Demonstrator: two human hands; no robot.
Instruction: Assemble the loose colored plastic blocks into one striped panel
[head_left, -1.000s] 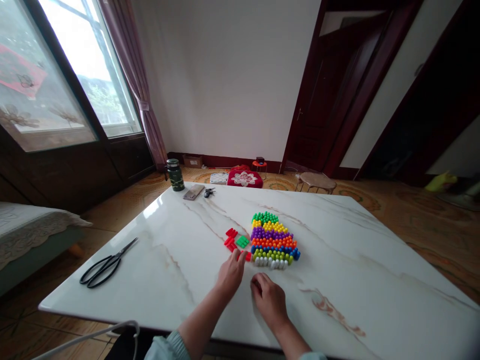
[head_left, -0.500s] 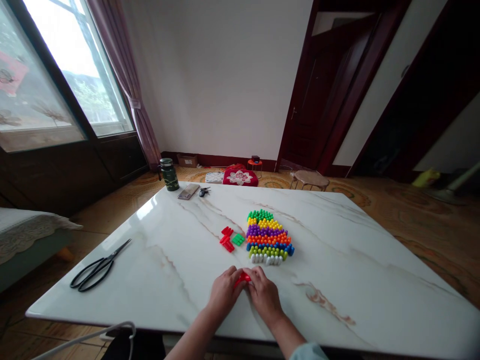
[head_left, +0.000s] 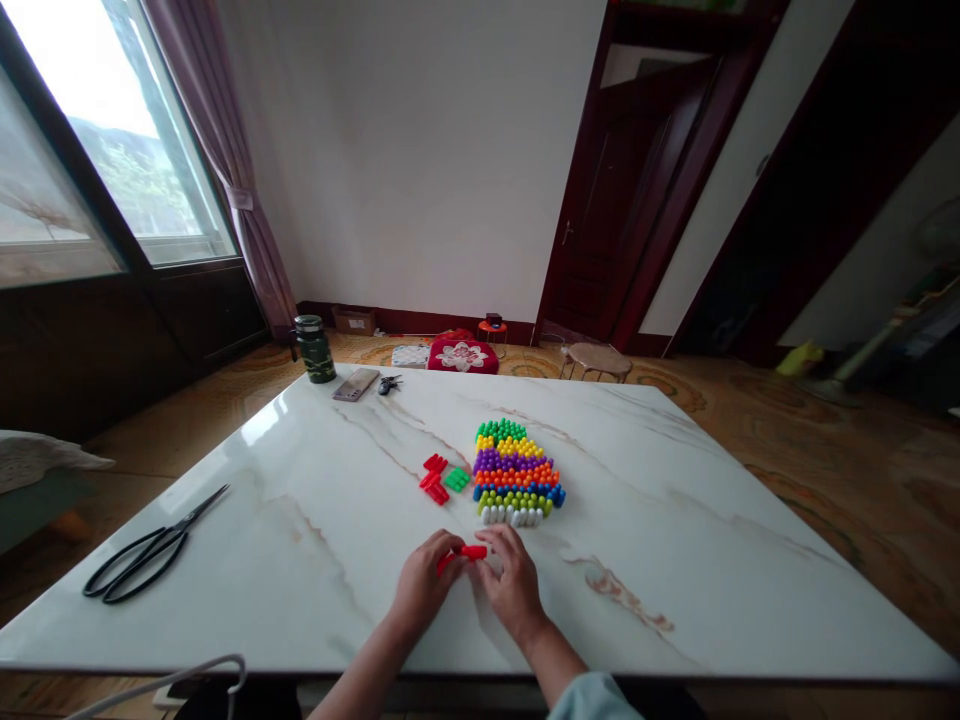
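Red plastic pieces [head_left: 472, 551] are between my two hands near the table's front edge. My left hand [head_left: 429, 578] pinches them at their left end. My right hand [head_left: 511, 580] is curved around the right side, thumb and fingers apart, close to the red end. Just beyond lie rows of bead-like pieces in green, yellow, purple, orange [head_left: 517, 478], blue, olive and white [head_left: 511, 516]. Loose red pieces [head_left: 434, 480] and a flat green piece [head_left: 457, 479] rest left of the rows.
Black-handled scissors [head_left: 154, 548] lie on the white marble table [head_left: 300, 600] at the left. A camouflage bottle [head_left: 315, 350], a phone [head_left: 356, 384] and keys [head_left: 388, 385] are at the far left corner. A white cable [head_left: 187, 672] hangs by the front edge.
My right hand has loosened and its fingers have spread from the red pieces, showing more of them. The whole view has shifted, moving the table items slightly left.
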